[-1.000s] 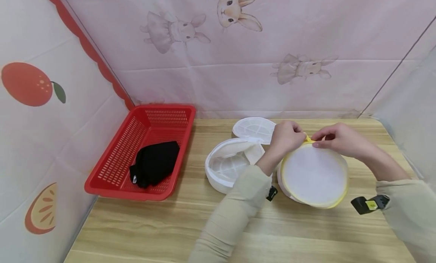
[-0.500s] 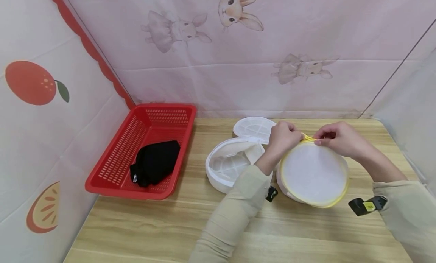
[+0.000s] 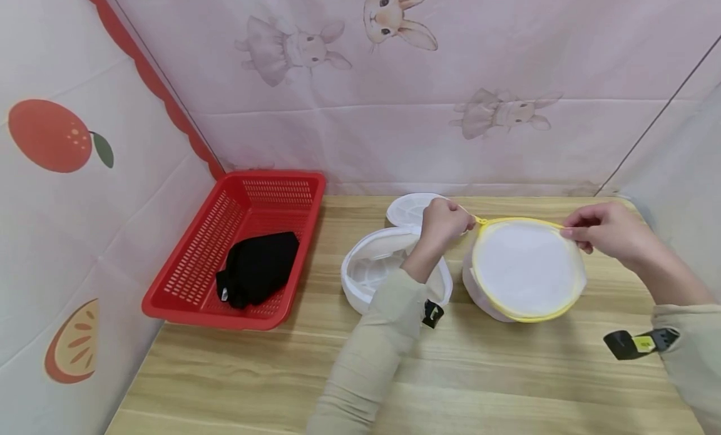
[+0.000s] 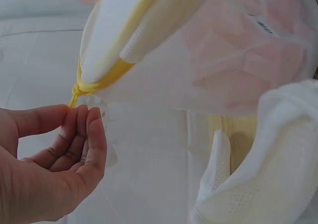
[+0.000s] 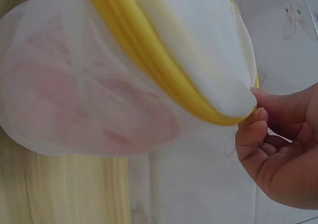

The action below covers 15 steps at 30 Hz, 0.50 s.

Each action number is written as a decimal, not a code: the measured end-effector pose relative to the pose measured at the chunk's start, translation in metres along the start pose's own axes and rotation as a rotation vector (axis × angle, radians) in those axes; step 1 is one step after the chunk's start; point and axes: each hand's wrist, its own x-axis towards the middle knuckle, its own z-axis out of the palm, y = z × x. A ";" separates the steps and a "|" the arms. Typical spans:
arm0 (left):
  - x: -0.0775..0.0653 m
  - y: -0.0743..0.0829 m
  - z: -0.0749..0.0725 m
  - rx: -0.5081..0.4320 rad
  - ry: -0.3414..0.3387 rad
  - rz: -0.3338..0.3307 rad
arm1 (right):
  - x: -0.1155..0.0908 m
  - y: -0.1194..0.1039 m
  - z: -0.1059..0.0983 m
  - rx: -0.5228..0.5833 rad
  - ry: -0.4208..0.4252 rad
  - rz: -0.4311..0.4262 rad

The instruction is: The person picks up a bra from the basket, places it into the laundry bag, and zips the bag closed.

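A round white mesh laundry bag (image 3: 526, 269) with a yellow zip around its top stands on the right half of the table. Something pink (image 5: 89, 100) shows through its mesh side. My left hand (image 3: 442, 227) pinches the yellow zip pull (image 4: 73, 100) between thumb and fingertips at the bag's far left edge. At the far right edge, my right hand (image 3: 611, 231) pinches the yellow rim between thumb and forefinger. The zip line runs between the two hands, and the white lid panel lies over the top.
Left of the bag lies an unzipped white mesh wash case (image 3: 360, 297), its lid (image 3: 414, 208) folded back, partly behind my left arm. A red plastic basket (image 3: 306, 235) holding a black cloth item (image 3: 261, 269) stands further left. Printed fabric walls border the table.
My left hand has moved left with the zip pull, and my right hand has slid right along the rim. The hands are farther apart, and the bag has shifted slightly right and away.
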 end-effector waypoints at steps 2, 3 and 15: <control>0.001 -0.002 -0.001 0.001 -0.012 0.005 | -0.001 0.003 -0.001 -0.003 -0.017 0.017; 0.001 -0.002 -0.001 0.007 -0.015 0.012 | -0.002 0.004 -0.002 -0.010 -0.025 0.020; -0.007 0.008 0.009 0.020 -0.043 0.083 | 0.005 -0.014 0.002 -0.128 -0.113 -0.080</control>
